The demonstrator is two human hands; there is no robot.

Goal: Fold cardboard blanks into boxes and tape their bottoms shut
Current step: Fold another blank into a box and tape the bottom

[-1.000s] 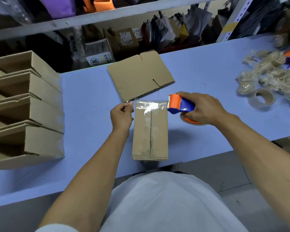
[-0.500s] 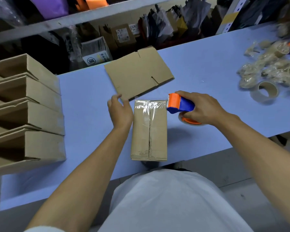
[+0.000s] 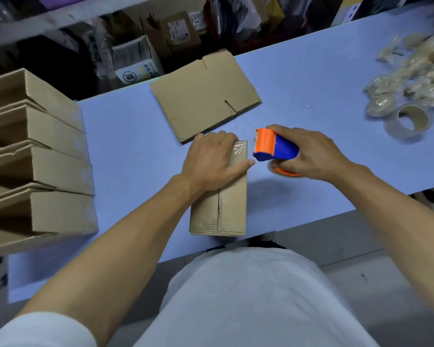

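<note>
A folded cardboard box [image 3: 228, 209] lies bottom-up near the front edge of the blue table [image 3: 125, 136], its two flaps meeting in a centre seam. Clear tape crosses its far end. My left hand [image 3: 211, 159] presses flat on that taped end, fingers straight and thumb out to the right. Just right of the box, my right hand [image 3: 308, 154] grips an orange and blue tape dispenser [image 3: 273, 146], its orange head close to the box's far right corner. A flat cardboard blank [image 3: 203, 96] lies behind the box.
Several finished open boxes [image 3: 35, 156] are stacked on their sides at the left. A roll of tape [image 3: 409, 121] and a heap of crumpled tape scraps [image 3: 411, 78] lie at the right. Shelves with packages stand behind the table.
My left hand let go of the tape end at the box's far left corner and moved onto the box top, flattening the tape. The dispenser has drawn slightly away from the box.
</note>
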